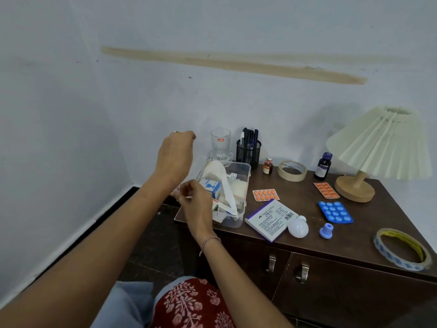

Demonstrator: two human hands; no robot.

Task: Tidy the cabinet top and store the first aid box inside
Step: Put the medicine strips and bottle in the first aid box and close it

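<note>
the right hand hangs over the near left corner of the first aid box, thumb and fingertips pinching a thin pale strip. the left hand is raised above and behind it, back towards the camera, fingers curled under; i cannot tell whether it holds anything.

the box sits at the left end of the cabinet top, its front wall close to the front edge and its left side at the corner, with open floor beyond. it is clear, thin-walled plastic with rounded corners and no lid on it, packed with a white bandage roll, a small blue-and-white carton and pale pads.

just behind stand a clear glass and a black mesh pen holder. to the right lie an orange blister pack, a flat white carton overhanging the front edge, and a smooth white bulb. bare dark wood shows between them. a pleated lamp fills the far right.
</note>
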